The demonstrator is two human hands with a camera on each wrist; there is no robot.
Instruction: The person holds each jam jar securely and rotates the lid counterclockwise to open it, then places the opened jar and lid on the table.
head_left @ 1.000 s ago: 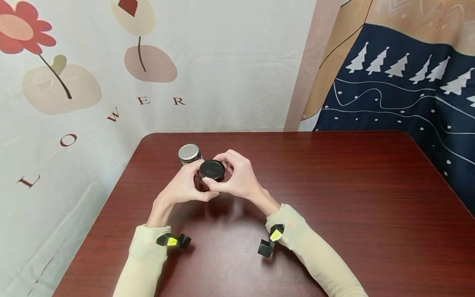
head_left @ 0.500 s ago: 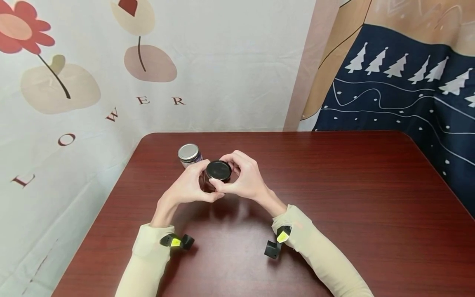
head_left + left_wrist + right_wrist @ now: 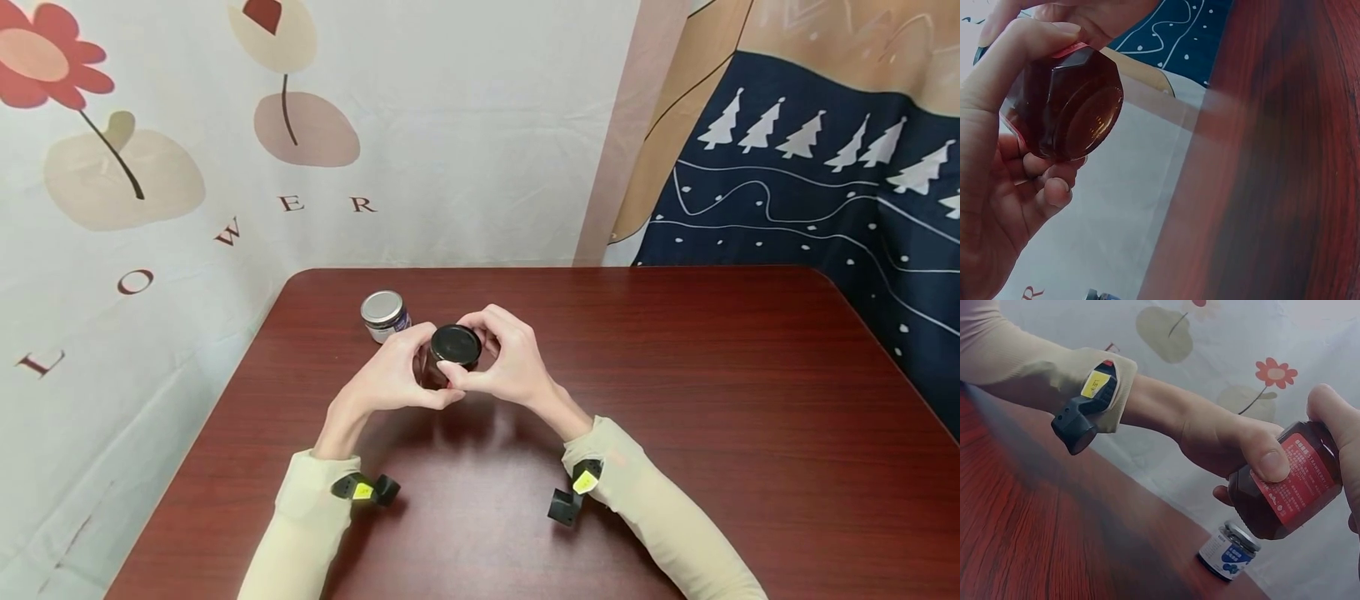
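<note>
A dark glass jar of strawberry jam (image 3: 1288, 500), with a red label and a black lid (image 3: 456, 342), is held up off the table between both hands. My left hand (image 3: 390, 372) grips its body, thumb on the near side and fingers around the far side. My right hand (image 3: 510, 358) grips the lid end, thumb at the near rim and fingers curled at the far rim. In the left wrist view the jar's faceted underside (image 3: 1088, 122) faces the camera. Behind the left hand, a second jar (image 3: 385, 315) with a silver lid stands upright on the table.
The dark red wooden table (image 3: 675, 400) spreads widely to the right. Its far edge meets a pale printed cloth (image 3: 480, 150), and a navy cloth with white trees (image 3: 810, 192) hangs at the right. Wrist cameras (image 3: 367, 489) sit on both sleeves.
Both hands and the strawberry jam jar have shifted a little to the right, uncovering more of the silver-lidded jar. The grip on the jar and lid looks the same.
</note>
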